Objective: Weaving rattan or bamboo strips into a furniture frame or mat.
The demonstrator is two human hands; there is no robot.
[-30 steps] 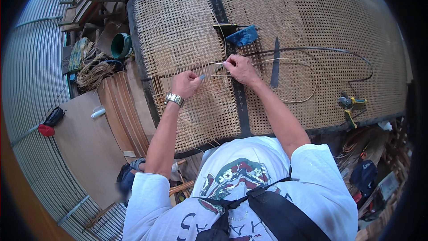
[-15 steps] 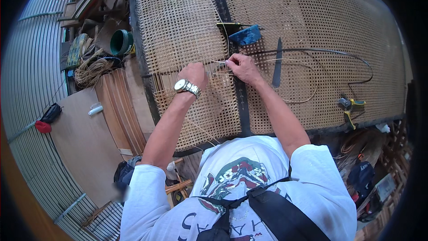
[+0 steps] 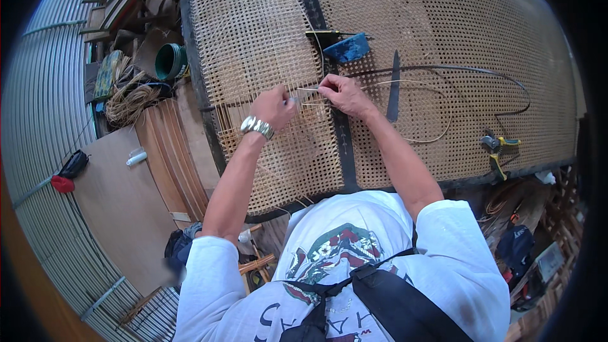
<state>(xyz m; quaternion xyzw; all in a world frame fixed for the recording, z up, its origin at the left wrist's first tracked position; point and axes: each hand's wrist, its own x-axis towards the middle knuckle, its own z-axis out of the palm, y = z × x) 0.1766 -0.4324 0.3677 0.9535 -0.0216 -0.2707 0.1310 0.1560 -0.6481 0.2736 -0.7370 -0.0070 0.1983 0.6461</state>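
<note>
A woven cane panel in a dark frame lies in front of me, with loose strands and gaps in the weave about my hands. My right hand pinches a thin pale cane strand beside the frame's dark crossbar; the strand loops out to the right. Just left of it, my left hand, with a silver watch at the wrist, is closed low over the open part of the weave. Something small and shiny shows at its fingers, too blurred to name.
On the panel lie a blue block-like object, a dark flat blade, a bent dark strip and yellow-handled cutters. Left of the frame are a green bucket, coiled cane and wooden boards.
My left hand has turned slightly and moved a little left and down, fingers now facing my right hand. The right hand stays nearly in place, still pinching the strand.
</note>
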